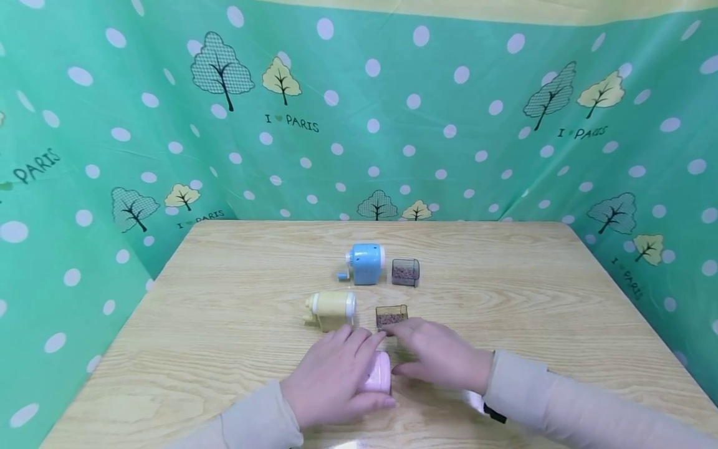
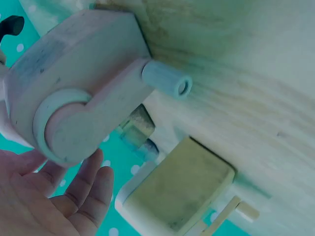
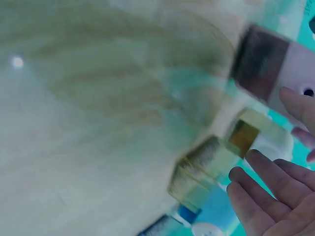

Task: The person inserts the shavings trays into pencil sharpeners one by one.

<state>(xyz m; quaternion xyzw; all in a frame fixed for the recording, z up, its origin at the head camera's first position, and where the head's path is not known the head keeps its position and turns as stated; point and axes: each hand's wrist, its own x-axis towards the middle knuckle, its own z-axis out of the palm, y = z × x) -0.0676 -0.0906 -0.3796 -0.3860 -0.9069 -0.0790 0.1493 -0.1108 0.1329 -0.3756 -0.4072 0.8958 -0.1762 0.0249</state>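
Observation:
A pink pencil sharpener (image 1: pixel 380 373) stands near the front of the table. My left hand (image 1: pixel 334 379) lies over it, thumb on the near side and fingers on the far side, holding it. Its crank (image 2: pixel 120 98) points away from the palm in the left wrist view. A dark see-through shavings drawer (image 3: pixel 262 61) sits at its other end. My right hand (image 1: pixel 434 357) hovers just right of it with fingers extended and nothing between them. Those fingertips overlap the near edge of a loose brown drawer of shavings (image 1: pixel 391 317) in the head view.
A yellow pencil sharpener (image 1: pixel 332 310) stands beyond my left hand, left of the brown drawer. Farther back is a blue pencil sharpener (image 1: pixel 366 264), with a grey drawer of shavings (image 1: pixel 405 272) at its right. A green dotted cloth (image 1: pixel 359 112) hangs around the wooden table (image 1: pixel 505 274).

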